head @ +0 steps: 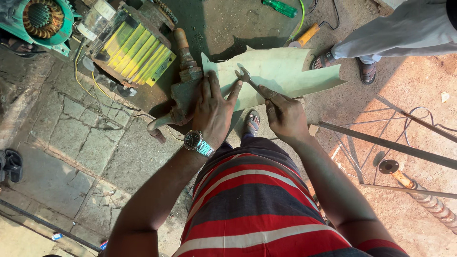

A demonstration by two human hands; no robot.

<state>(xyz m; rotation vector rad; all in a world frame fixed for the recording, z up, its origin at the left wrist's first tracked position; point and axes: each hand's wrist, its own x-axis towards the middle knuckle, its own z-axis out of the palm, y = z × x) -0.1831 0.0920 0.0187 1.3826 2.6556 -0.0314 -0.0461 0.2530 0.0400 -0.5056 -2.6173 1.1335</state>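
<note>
My left hand (214, 107) presses flat on a pale green sheet of gasket paper (285, 71), its palm over a rusty metal pump part (185, 90) beneath the sheet's left edge. A wristwatch sits on that wrist. My right hand (284, 114) grips the handle of an open-ended spanner (248, 79), whose jaw rests on the sheet just right of my left fingers. The spanner's lower handle is hidden in my fist.
A motor with yellow-green windings (133, 45) and a teal motor housing (40, 19) lie at the upper left. Another person's leg and sandalled feet (366, 64) stand at upper right. A green screwdriver (281, 8), metal rods (381, 143) and a flanged pipe (409, 183) lie around.
</note>
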